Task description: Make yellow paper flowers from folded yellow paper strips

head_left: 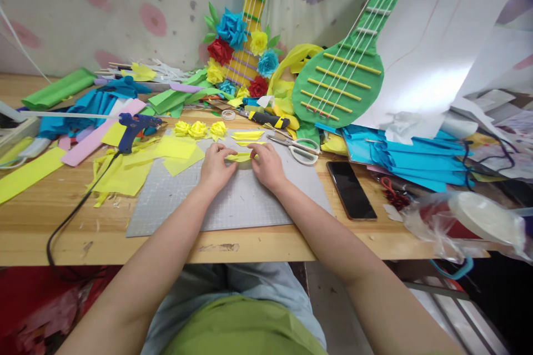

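Between my two hands a folded strip of yellow crepe paper (242, 157) is stretched just above the grey cutting mat (175, 199). My left hand (217, 165) pinches its left end. At the right end, the fingers of my right hand (268, 164) are closed on it. More folded yellow paper strips (247, 136) lie on the mat right behind my fingers. A row of three yellow paper flowers (198, 130) sits at the mat's back edge, beyond my left hand. White-handled scissors (303, 151) rest to the right of my right hand.
A blue glue gun (134, 130) with a trailing cord stands at left by yellow paper sheets (125, 172). A black phone (351, 191) lies right of the mat. Behind stand a green paper instrument (339, 86) and a flower-covered yellow one (245, 61). Blue crepe paper (416, 158) is piled at right.
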Tool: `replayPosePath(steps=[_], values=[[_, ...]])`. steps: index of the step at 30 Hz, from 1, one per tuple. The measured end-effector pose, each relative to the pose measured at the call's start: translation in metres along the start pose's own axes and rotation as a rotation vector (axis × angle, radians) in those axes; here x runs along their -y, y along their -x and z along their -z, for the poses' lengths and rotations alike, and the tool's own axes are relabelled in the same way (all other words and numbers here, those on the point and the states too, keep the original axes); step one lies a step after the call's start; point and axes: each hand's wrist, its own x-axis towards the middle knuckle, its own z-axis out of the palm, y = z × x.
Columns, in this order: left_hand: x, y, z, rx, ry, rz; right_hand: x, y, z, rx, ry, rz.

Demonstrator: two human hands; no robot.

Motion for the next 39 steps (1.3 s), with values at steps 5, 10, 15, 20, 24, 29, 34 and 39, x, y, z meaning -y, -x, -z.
replayPosePath(steps=[5,10,15,20,24,29,34,39], values=[[0.003,-0.002,0.003,0.054,-0.105,-0.015,-0.005,0.001,0.002,0.002,-0.028,-0.02],[0.004,-0.002,0.004,0.089,-0.124,-0.007,-0.009,0.003,0.006,0.055,-0.067,-0.094],[0.003,-0.002,0.005,0.1,-0.139,-0.005,-0.011,0.004,0.008,0.099,-0.104,-0.098],[0.003,-0.002,0.006,0.119,-0.138,0.016,-0.01,0.003,0.01,0.122,-0.152,-0.141],[0.004,-0.003,0.006,0.107,-0.127,0.012,-0.01,0.003,0.01,0.14,-0.182,-0.164],[0.004,-0.004,0.005,0.097,-0.121,0.025,-0.012,0.002,0.004,0.117,-0.251,-0.246],[0.003,-0.004,0.002,0.083,-0.149,0.034,-0.012,-0.001,-0.002,0.089,-0.27,-0.354],[-0.002,-0.004,-0.001,0.059,-0.198,0.052,-0.008,-0.002,-0.006,0.053,-0.22,-0.353]])
